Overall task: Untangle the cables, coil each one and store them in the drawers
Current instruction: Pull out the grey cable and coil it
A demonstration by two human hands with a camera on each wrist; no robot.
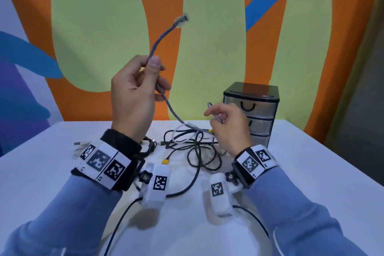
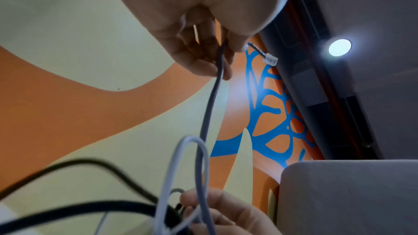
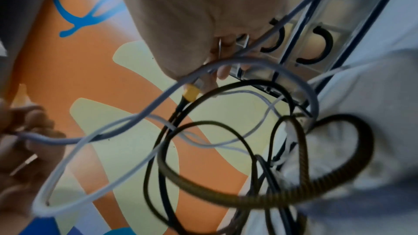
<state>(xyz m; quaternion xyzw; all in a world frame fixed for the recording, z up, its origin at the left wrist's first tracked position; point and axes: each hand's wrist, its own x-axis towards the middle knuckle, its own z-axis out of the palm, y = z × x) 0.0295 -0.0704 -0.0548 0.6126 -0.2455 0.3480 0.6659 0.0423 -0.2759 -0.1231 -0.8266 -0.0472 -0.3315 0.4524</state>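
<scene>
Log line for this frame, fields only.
left hand: holds grey cable raised | right hand: pinches same cable | drawers: closed | tangle: on table

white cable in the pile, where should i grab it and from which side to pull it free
Judging from the head view, take the white cable at its raised loop at the far edge of the tangle, coming from above. That arc lies over the black cables, so fingers can pinch it alone. The left hand and right hand already hold the grey cable.
</scene>
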